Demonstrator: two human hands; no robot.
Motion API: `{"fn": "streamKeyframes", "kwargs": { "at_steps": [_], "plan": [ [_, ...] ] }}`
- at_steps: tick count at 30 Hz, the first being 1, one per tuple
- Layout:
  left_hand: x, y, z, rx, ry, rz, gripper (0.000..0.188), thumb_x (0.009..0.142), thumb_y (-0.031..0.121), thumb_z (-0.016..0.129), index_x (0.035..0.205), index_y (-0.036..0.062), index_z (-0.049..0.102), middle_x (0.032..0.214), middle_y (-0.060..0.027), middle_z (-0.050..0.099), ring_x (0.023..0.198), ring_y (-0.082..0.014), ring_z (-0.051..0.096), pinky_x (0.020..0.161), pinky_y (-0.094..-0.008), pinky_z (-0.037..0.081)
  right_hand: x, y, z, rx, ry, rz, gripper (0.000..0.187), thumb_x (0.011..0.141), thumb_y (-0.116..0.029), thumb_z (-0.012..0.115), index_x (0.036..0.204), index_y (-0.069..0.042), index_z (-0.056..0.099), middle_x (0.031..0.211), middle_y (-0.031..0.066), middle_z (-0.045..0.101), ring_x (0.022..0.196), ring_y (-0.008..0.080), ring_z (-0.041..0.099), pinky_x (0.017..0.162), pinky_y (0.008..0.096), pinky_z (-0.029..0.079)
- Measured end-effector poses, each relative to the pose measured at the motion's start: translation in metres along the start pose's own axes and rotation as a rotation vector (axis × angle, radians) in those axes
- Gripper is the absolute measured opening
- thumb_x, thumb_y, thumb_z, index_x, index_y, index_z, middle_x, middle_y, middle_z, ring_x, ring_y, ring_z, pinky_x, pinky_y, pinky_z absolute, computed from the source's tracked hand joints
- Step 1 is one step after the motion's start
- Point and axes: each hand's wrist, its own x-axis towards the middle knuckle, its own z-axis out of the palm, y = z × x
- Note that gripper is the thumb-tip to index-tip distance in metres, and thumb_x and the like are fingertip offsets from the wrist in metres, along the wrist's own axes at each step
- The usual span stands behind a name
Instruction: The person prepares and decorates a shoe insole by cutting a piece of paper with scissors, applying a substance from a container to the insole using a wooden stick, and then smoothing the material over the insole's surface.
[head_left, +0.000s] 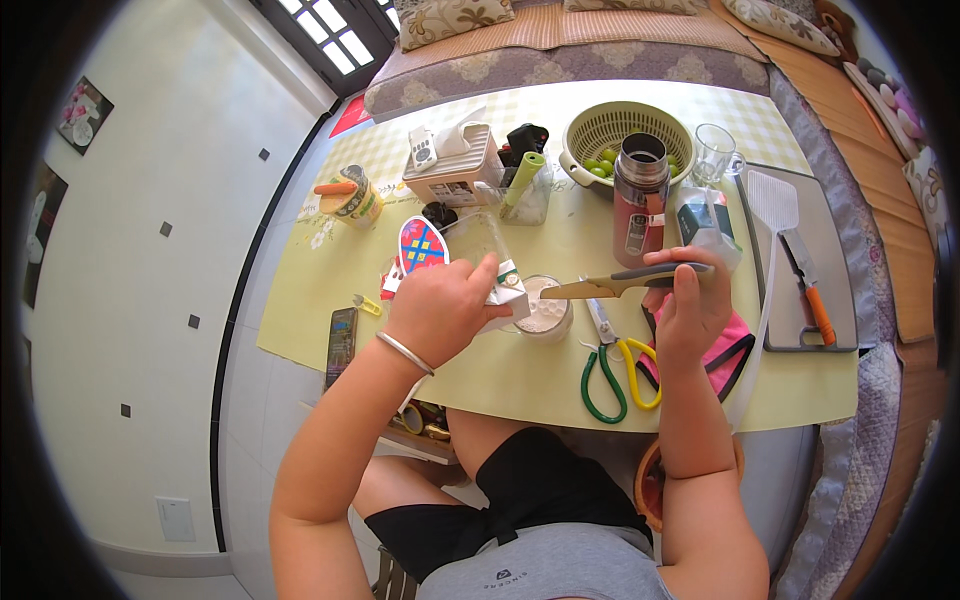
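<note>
My left hand [440,310] is closed around a white drink carton [512,308] with green markings, just left of the glass. The glass [545,325] holds a pale, bubbly liquid; whether the carton touches its rim I cannot tell. My right hand [690,305] grips a knife [610,287] by its dark handle. Its brownish blade points left, across the glass's right side. Below the blade lie scissors [605,385] with one green and one yellow handle loop. Beside my right wrist is a pink cloth [728,355] with black edging.
A red thermos [638,215] stands before a green colander [580,135] of green fruit. On the right, a cutting board [835,230] bears a white spatula [772,200] and an orange-handled knife [819,312]. A tissue box [455,182], a glass mug [713,155] and a phone [341,345] are around.
</note>
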Motion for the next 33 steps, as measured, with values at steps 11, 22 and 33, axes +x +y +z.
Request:
{"fn": "streamKeyframes", "kwargs": {
  "at_steps": [11,22,33],
  "plan": [
    [0.005,0.006,-0.004,-0.055,-0.043,-0.035,0.043,0.077,0.041,0.075,0.101,0.0068,0.062,0.073,-0.0086,0.061,0.068,-0.0286,0.063,0.058,-0.0395,0.049,-0.003,0.008,0.000,0.038,0.041,-0.010,0.016,0.100,-0.012,0.051,0.109,0.000,0.055,0.096,0.0167,0.069,0.058,0.0101,0.055,0.051,0.0197,0.043],
    [-0.004,0.014,0.000,-0.076,-0.053,-0.100,0.040,0.078,0.039,0.075,0.094,0.0055,0.061,0.071,-0.0082,0.060,0.066,-0.0265,0.063,0.058,-0.0365,0.050,-0.002,0.014,-0.002,0.004,0.010,-0.047,0.018,0.100,-0.014,0.050,0.111,0.000,0.054,0.095,0.0178,0.068,0.053,0.0095,0.050,0.049,0.0189,0.039],
    [-0.007,0.016,0.001,-0.108,-0.019,-0.140,0.045,0.078,0.039,0.075,0.101,0.0028,0.062,0.074,-0.0092,0.061,0.068,-0.0272,0.063,0.060,-0.0373,0.050,-0.001,0.017,-0.002,0.001,0.006,-0.055,0.018,0.100,-0.014,0.050,0.110,0.000,0.054,0.094,0.0175,0.068,0.052,0.0095,0.050,0.049,0.0188,0.039]
  ]
}}
